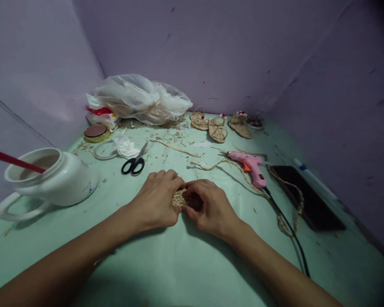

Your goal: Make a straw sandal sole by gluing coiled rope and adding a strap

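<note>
My left hand (156,200) and my right hand (211,209) meet at the middle of the pale green table (179,264). Both are closed around a small woven straw piece (181,198), which shows only between the fingers and thumbs. The piece rests low on the table surface. A braided straw cord (243,175) lies just beyond my right hand, running toward the pink glue gun (251,166).
Black scissors (134,163) lie behind my left hand. A white jug (51,177) with a red stick stands at left. Three small straw sandals (218,128) and a plastic bag (141,99) sit at the back. A dark phone (307,196) lies at right, by the glue gun's black cable (288,230).
</note>
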Demonstrator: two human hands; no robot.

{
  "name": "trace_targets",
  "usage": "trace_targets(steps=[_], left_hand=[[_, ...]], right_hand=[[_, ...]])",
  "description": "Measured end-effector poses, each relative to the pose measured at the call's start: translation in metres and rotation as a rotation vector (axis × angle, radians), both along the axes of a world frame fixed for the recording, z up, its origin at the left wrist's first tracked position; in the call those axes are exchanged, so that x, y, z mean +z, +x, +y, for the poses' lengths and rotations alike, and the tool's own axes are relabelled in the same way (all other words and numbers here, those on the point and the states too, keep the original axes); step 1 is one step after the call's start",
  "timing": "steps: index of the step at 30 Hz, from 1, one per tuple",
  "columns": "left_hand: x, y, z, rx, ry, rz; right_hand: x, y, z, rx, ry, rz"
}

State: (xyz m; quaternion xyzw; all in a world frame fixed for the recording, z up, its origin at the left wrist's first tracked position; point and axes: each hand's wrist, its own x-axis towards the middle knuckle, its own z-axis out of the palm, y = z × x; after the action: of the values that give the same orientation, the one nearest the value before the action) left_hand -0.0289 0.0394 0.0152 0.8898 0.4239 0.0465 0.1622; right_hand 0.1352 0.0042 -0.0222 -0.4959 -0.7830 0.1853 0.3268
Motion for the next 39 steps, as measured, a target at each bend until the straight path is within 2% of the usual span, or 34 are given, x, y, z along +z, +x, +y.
trace_targets(steps=[5, 9, 11, 17, 21, 31, 39], left_hand=[[0.002, 0.007, -0.002, -0.039, 0.033, 0.022], [0.002, 0.01, -0.002, -0.028, 0.048, 0.052], [0.002, 0.01, -0.002, -0.015, 0.045, 0.048], [0.001, 0.011, -0.004, 0.041, 0.016, 0.025], [-0.002, 0.013, -0.008, 0.087, 0.016, 0.034], [-0.009, 0.02, -0.007, 0.232, 0.016, -0.002], [-0.01, 0.019, -0.012, 0.238, 0.074, -0.058]], right_hand=[[0.005, 0.014, -0.003, 0.087, -0.018, 0.018], [0.008, 0.033, -0.006, -0.093, 0.116, 0.045], [0.01, 0.037, -0.007, -0.146, 0.124, 0.054], [0.012, 0.019, -0.012, 0.044, 0.028, -0.139], [0.009, 0.009, -0.013, 0.013, 0.052, -0.196], [-0.002, 0.006, -0.011, -0.049, 0.093, -0.123], [-0.005, 0.004, -0.012, -0.067, 0.121, -0.092]])
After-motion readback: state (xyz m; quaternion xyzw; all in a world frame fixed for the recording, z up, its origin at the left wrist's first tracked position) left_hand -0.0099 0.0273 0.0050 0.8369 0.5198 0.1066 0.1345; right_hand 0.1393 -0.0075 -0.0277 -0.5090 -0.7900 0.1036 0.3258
